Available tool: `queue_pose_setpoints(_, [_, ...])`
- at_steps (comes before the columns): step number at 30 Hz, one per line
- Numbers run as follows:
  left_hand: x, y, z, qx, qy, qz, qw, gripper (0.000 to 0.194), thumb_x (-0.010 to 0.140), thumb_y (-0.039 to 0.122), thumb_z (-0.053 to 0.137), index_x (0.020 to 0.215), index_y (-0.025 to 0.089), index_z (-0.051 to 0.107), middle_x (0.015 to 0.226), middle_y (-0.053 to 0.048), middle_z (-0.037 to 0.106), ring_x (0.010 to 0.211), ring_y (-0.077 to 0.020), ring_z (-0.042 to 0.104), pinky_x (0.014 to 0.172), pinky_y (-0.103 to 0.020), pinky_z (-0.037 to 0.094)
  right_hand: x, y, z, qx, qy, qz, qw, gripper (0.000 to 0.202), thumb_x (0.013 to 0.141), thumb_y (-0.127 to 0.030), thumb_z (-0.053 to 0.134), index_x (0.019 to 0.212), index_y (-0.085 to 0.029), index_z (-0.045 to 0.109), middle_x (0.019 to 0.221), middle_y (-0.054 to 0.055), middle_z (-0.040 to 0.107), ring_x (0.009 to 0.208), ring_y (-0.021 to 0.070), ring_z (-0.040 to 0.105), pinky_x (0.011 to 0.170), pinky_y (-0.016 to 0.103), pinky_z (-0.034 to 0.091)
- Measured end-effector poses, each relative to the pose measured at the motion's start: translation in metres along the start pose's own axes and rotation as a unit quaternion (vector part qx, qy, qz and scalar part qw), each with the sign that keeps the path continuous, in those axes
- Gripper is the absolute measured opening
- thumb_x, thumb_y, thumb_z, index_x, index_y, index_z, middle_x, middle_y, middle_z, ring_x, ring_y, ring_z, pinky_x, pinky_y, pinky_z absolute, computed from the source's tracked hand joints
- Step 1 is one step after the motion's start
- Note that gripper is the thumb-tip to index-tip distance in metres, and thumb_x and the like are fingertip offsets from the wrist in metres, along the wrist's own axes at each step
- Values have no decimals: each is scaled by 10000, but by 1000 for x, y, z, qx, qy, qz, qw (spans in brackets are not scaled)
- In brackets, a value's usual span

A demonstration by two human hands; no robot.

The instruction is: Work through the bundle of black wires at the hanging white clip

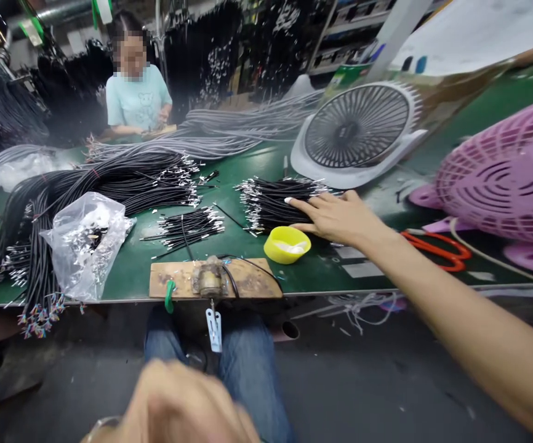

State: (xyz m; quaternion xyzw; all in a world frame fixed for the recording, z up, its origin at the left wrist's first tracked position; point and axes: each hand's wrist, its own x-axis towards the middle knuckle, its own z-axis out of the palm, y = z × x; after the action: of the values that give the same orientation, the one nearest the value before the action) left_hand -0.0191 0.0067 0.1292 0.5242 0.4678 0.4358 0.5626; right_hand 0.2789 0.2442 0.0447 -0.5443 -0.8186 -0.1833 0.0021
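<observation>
My right hand (328, 215) reaches over the table and lies on a pile of short black cables (271, 203) with pale tips. Its fingers are stretched out and touch the pile. Just below those fingers stands a yellow bowl (287, 245) with something white inside. Close to the camera, my left hand (178, 406) is curled and blurred at the bottom edge; what it holds, if anything, is hidden. A wooden board (252, 277) at the table's front edge carries a small motor-like cylinder (211, 280). From it hangs a light blue clothespin (213, 329).
A smaller cable pile (192, 227), a plastic bag of scraps (88, 240) and long black cables (123, 178) lie to the left. To the right are a white fan (356, 129), orange-handled scissors (437, 249) and a pink fan (506, 178). A person (138, 98) sits opposite.
</observation>
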Motion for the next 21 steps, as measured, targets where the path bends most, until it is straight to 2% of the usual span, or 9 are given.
queue_pose_setpoints(2, [42,-15,-17,118,47,14,992,424,664,641,560,742,252,710,713,-59,688,695,-220,638,686,-357,520,-2,3,1,-5,3,3,1000,627,734,-462,636,1244,-113,527,939,188,684,925,260,497,644,349,195])
queue_pose_setpoints(4, [93,-30,-32,241,115,20,963,369,780,506,502,812,190,691,801,-87,687,810,-234,626,830,-386,452,-4,4,1,-9,13,11,1000,631,720,-491,632,1234,-138,542,969,177,683,926,250,489,664,355,205])
queue_pose_setpoints(6, [139,-44,-41,421,158,-9,893,411,814,460,447,769,128,684,761,-136,668,783,-287,620,779,-434,443,-10,4,-1,-9,47,26,999,615,735,-514,607,1227,-147,551,1053,184,665,919,244,492,685,365,219])
queue_pose_setpoints(8, [171,-56,-45,497,155,-33,853,410,756,478,533,852,113,692,877,-174,667,865,-357,605,765,-477,437,-20,3,-3,1,102,40,994,567,784,-522,552,1193,-132,579,1085,198,654,901,243,508,694,372,238])
queue_pose_setpoints(11, [192,-65,-46,568,141,-45,810,297,732,292,558,948,127,678,932,-153,665,891,-349,605,749,-451,459,-46,-2,-7,28,211,51,976,500,886,-486,404,1069,-87,644,983,211,683,846,243,546,679,372,281])
queue_pose_setpoints(14, [202,-62,-51,619,103,-11,779,314,723,182,524,993,124,672,1046,-153,609,997,-302,564,851,-389,440,-83,-12,-11,39,311,56,948,467,934,-400,319,967,-79,656,848,199,694,775,246,570,652,364,342])
queue_pose_setpoints(18, [227,-49,-65,664,20,46,746,774,648,257,668,1347,68,395,1362,-197,362,1266,-314,331,1053,-347,265,-135,-33,-11,99,346,63,931,302,925,-331,375,905,-171,631,815,137,681,721,241,590,668,359,413])
queue_pose_setpoints(19, [235,-46,-68,673,-8,48,738,844,643,274,685,1379,56,335,1392,-203,332,1292,-314,296,1072,-350,235,-145,-39,-11,119,348,64,928,282,924,-319,379,901,-180,623,811,121,677,717,236,597,686,361,426])
queue_pose_setpoints(21, [250,-41,-73,688,-56,42,722,858,660,289,694,1376,13,312,1376,-208,377,1276,-276,341,1067,-309,258,-159,-49,-12,150,353,68,921,254,922,-294,389,894,-179,615,794,97,671,713,222,608,698,354,445])
